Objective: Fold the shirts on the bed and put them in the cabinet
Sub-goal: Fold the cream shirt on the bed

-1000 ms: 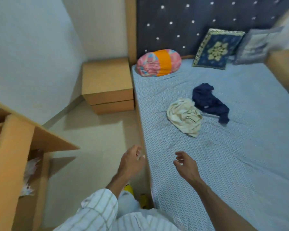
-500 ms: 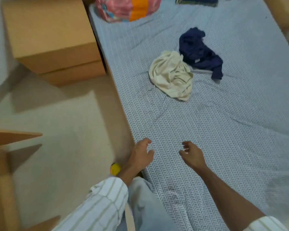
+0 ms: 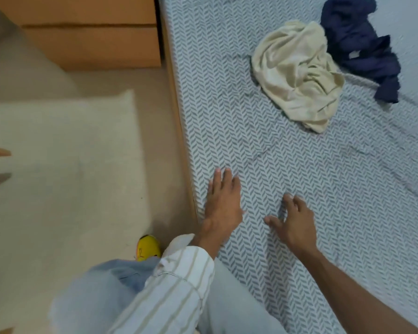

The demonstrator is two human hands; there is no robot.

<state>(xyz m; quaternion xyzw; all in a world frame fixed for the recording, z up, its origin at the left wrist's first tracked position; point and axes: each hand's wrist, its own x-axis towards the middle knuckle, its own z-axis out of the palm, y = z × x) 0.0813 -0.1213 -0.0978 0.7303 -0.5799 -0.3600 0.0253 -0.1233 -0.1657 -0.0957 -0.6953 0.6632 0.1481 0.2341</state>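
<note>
Left hand (image 3: 223,201) flat on the bed (image 3: 348,213) near its edge, grip wide, holding nothing. Right hand (image 3: 293,222) just beside it, fingers spread and lightly bent, grip wide, also empty. Cream shirt (image 3: 297,75) crumpled at upper right of the frame, touching the navy shirt (image 3: 362,44) behind it; both well apart from the hands. Neither folded yet, so all of the folding and stowing seems left. Cabinet not surely in view. Compared with half a second ago: both hands lower and flatter on the sheet, view tilted further down, shirts unmoved.
</note>
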